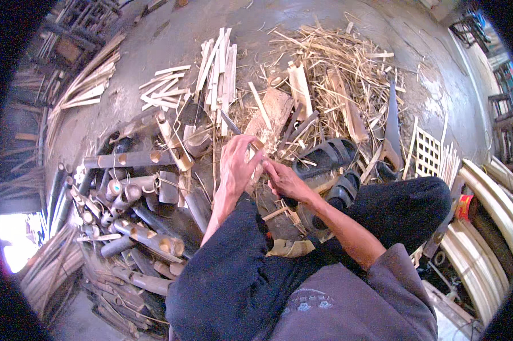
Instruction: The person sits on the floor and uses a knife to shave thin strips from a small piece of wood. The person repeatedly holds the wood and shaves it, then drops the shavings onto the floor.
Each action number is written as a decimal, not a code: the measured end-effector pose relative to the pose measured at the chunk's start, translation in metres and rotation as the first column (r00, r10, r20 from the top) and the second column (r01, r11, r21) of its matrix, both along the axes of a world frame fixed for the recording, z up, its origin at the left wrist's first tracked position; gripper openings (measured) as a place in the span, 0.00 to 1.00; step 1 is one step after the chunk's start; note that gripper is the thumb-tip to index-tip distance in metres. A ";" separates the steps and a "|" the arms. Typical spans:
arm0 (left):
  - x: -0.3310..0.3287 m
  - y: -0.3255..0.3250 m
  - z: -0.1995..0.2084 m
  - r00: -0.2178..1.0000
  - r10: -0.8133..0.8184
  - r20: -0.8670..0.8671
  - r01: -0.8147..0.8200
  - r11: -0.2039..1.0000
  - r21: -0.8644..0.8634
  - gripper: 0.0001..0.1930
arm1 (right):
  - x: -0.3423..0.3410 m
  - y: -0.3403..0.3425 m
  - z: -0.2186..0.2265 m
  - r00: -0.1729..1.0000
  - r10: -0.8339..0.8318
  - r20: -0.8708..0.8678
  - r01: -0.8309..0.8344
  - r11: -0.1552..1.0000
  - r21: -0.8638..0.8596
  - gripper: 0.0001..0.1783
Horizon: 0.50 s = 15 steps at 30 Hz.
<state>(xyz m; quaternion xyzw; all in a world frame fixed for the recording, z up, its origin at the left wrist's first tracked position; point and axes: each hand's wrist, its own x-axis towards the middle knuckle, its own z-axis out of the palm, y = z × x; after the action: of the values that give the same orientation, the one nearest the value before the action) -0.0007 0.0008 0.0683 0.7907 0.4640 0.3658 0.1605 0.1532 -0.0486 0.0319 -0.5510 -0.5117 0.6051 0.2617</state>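
My left hand (239,162) is closed around a short tan piece of bamboo (257,145) above the chip-strewn floor in front of my knees. Close beside it, my right hand (286,181) is wrapped round a tool with a dark handle (289,202); its working end is hidden between the hands. Just beyond them lies a worn wooden block (273,111) among shavings. A split bamboo piece (300,91) rests past the block's right side. Pale bamboo strips (219,71) are bundled farther ahead.
Cut bamboo tubes (148,236) are heaped on my left. A handsaw (392,133) lies on the right, near a woven lattice (427,152). Black sandals (327,156) sit close to my right hand. A pile of shavings (336,62) spreads ahead, and curved bamboo lengths (472,258) line the far right.
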 end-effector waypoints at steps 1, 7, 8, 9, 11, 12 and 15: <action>0.003 0.006 -0.004 0.999 -0.031 -0.010 0.030 0.997 -0.069 0.12 | 0.002 -0.002 -0.003 1.000 -0.009 -0.014 0.010 0.998 0.058 0.24; 0.023 0.037 0.006 0.973 -0.217 -0.084 0.204 0.969 -0.142 0.07 | 0.020 0.021 -0.032 0.978 -0.035 0.206 -0.019 0.967 0.254 0.23; 0.022 0.039 0.007 0.961 -0.240 -0.140 0.225 0.967 -0.117 0.07 | 0.019 0.023 -0.037 0.982 -0.009 0.191 -0.030 0.979 0.201 0.21; 0.022 0.043 0.009 0.947 -0.258 -0.193 0.246 0.965 -0.089 0.07 | 0.018 0.027 -0.043 0.984 0.018 0.176 -0.046 0.987 0.152 0.19; 0.026 0.048 0.011 0.938 -0.287 -0.194 0.261 0.954 -0.149 0.07 | 0.019 0.030 -0.056 0.994 -0.037 0.106 0.013 0.975 0.220 0.15; 0.028 0.050 0.009 0.935 -0.309 -0.175 0.283 0.946 -0.160 0.07 | 0.020 0.032 -0.067 0.994 -0.060 0.095 0.030 0.957 0.289 0.15; 0.041 0.050 0.008 0.920 -0.383 -0.087 0.364 0.914 -0.177 0.08 | 0.031 0.030 -0.090 0.995 -0.071 0.077 0.043 0.950 0.310 0.14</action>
<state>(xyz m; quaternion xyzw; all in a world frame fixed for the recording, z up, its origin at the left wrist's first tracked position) 0.0400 0.0505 0.0766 0.8702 0.3402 0.2425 0.2610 0.1842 -0.0184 -0.0586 -0.5437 -0.5945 0.4856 0.3393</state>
